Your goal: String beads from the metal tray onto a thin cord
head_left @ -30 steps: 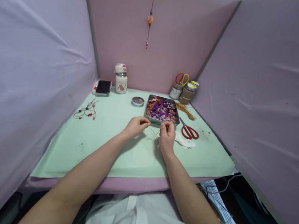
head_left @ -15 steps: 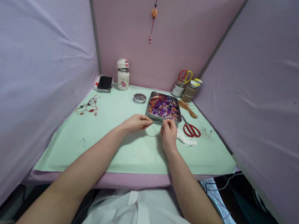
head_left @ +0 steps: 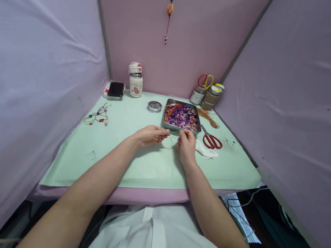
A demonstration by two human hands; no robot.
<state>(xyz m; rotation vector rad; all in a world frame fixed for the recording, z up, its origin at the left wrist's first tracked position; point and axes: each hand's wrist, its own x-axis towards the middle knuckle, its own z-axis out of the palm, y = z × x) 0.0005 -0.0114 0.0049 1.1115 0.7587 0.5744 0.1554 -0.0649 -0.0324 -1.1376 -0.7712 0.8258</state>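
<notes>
A thin, light cord (head_left: 174, 132) runs taut between my two hands, and a loop of it hangs below them above the green table cover. My left hand (head_left: 154, 135) pinches one part of the cord, with a small purple bead showing at its fingertips. Closed on the other side of the cord is my right hand (head_left: 186, 142), its fingertips pressed together. Both hands are just in front of a metal tray (head_left: 165, 127) full of purple, orange and clear beads (head_left: 182, 116). How the bead sits on the cord is too small to tell.
Red-handled scissors (head_left: 211, 141) and a white cloth (head_left: 206, 150) lie right of my hands. Behind are a brown cord bundle (head_left: 209, 119), two jars (head_left: 210, 99), a small round tin (head_left: 155, 106), a white bottle (head_left: 136, 83) and a phone (head_left: 116, 89). Beaded strings (head_left: 100, 117) lie left.
The purple bead now shows at my left fingertips, where it was not plain before. My hands stay close together with the cord between them. The view has tilted slightly.
</notes>
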